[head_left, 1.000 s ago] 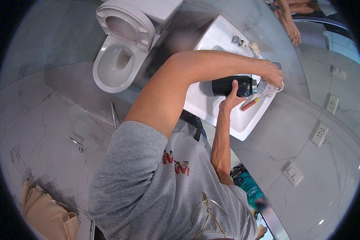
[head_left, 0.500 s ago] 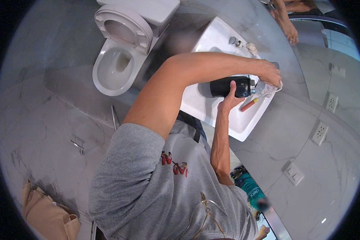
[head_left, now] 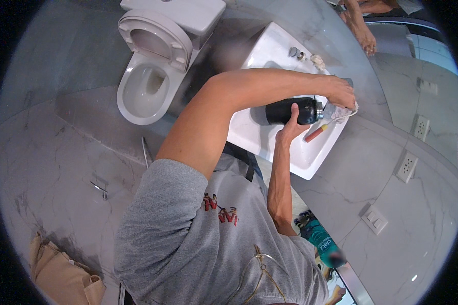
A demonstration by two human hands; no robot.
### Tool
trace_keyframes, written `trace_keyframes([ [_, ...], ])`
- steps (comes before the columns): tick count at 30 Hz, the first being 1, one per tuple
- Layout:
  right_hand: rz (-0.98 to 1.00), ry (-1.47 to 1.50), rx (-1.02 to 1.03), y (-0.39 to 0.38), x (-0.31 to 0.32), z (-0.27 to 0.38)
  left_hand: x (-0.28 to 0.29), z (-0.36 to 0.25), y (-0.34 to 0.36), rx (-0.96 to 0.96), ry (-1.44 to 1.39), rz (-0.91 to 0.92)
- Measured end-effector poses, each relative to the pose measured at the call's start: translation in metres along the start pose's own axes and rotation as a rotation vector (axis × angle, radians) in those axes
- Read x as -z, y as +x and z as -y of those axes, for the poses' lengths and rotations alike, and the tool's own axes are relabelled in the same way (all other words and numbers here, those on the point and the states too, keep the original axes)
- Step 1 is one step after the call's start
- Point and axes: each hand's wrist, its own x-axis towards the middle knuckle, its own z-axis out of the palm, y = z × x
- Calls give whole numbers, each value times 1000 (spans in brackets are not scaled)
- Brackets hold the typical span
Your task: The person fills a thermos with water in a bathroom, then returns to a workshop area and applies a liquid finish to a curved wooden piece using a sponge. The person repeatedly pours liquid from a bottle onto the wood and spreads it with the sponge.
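Note:
My right hand (head_left: 289, 131) is closed on a black bottle (head_left: 285, 112), its thumb across the body. The bottle lies sideways over the white sink (head_left: 304, 165), its metal-ringed mouth turned right. My left arm reaches across above it. My left hand (head_left: 340, 93), fingers curled down, is at the sink's right edge; what it grips is hidden, though a grey piece (head_left: 348, 82) shows beyond the knuckles. Under that hand is something pale and see-through, too unclear to name. A brush-like tool with a red and yellow handle (head_left: 315, 133) rests in the basin, a white cord-like loop running from it.
A grey knob-like fitting (head_left: 295, 52) and a crumpled beige clump (head_left: 318, 62) are at the sink's far edge. Left stands a toilet (head_left: 142, 114) with its seat raised. A teal bottle (head_left: 319, 240) lies below right. Wall outlets (head_left: 406, 167) and a mirror are on the right.

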Motion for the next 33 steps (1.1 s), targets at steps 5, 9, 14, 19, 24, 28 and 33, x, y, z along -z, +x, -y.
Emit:
trace_keyframes([
  [5,-4,8,-3,-1,-1,0,-1,0,1,6,16,9],
  [9,-16,1,-10,0,0,0,0,-1,1,6,18,18],
  [14,-4,-2,10,1,1,0,3,-3,-2,-13,15,-30],
  [19,-23,21,8,0,-1,0,5,-4,-1,44,24,41],
  [24,-32,-2,2,-1,-2,1,-7,-4,-26,4,39,-18],
  [28,-10,-105,67,0,-1,3,-8,-2,-31,45,22,22],
  [33,25,-166,20,0,3,4,11,-10,-31,106,-41,56],
])
